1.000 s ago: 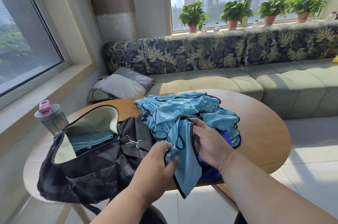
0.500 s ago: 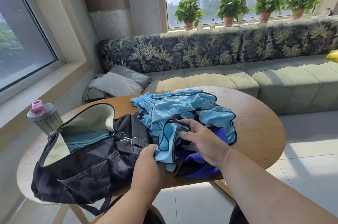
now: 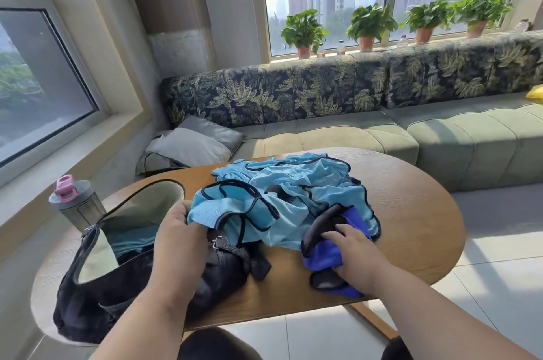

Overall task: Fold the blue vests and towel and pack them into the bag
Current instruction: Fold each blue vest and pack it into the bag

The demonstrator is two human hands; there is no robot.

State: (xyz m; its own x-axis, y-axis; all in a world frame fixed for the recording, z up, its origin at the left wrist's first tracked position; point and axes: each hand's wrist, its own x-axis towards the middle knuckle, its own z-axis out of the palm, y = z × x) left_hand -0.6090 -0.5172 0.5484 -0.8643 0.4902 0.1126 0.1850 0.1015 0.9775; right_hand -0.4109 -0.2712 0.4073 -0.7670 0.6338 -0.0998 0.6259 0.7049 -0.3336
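**A:** So where was everything when you looked over?

**B:** Light blue vests (image 3: 296,198) were heaped mid-tabletop (image 3: 411,212), open bag (image 3: 126,277) at about 8 o'clock from the pile. Left hand (image 3: 179,236) was clenched on one vest's edge right over the bag. Right hand (image 3: 352,253) had its grip curled into the darker blue vest (image 3: 326,256) at 5 o'clock.

**A:** Tips for that step?

**B:** I'd have pulled one vest clear of the tangle first, then laid it flat and matched the straps before folding. Otherwise the trim probably snags.
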